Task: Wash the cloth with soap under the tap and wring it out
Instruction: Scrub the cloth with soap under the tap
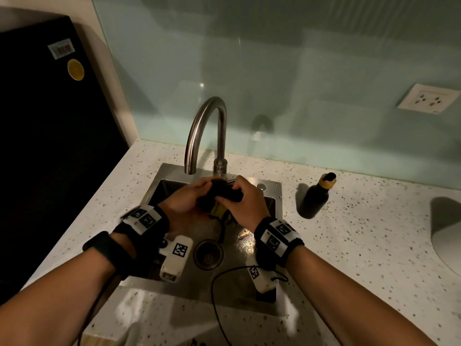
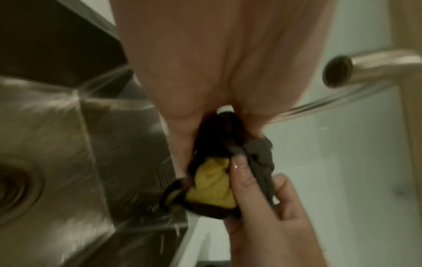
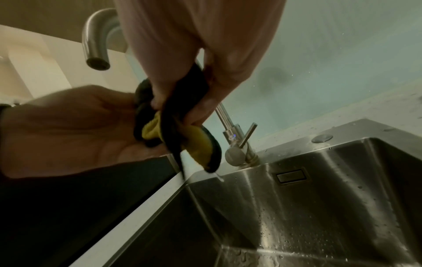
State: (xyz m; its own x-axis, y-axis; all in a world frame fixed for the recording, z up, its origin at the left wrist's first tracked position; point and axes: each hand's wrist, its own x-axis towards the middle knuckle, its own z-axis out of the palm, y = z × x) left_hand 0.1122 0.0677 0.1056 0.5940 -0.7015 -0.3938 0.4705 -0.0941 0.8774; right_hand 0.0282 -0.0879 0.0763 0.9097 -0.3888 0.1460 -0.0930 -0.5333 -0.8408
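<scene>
Both hands hold one bunched cloth [image 1: 219,199], dark on one side and yellow on the other, above the steel sink [image 1: 172,186] and just in front of the curved tap [image 1: 207,126]. My left hand [image 1: 195,194] grips its left end, and my right hand [image 1: 240,194] grips its right end with the fingers curled round it. The left wrist view shows the cloth [image 2: 212,182] squeezed between my left hand [image 2: 219,101] and the wet right fingers [image 2: 251,191]. In the right wrist view the cloth [image 3: 182,131] hangs twisted from my right hand [image 3: 196,86]. No stream shows at the spout [image 3: 97,62].
A dark bottle [image 1: 315,197] with a yellow band stands on the speckled counter right of the sink. The drain [image 1: 208,254] lies below my hands, in a wet basin. The tap lever [image 3: 247,134] is behind the cloth. A black appliance [image 1: 50,133] fills the left side.
</scene>
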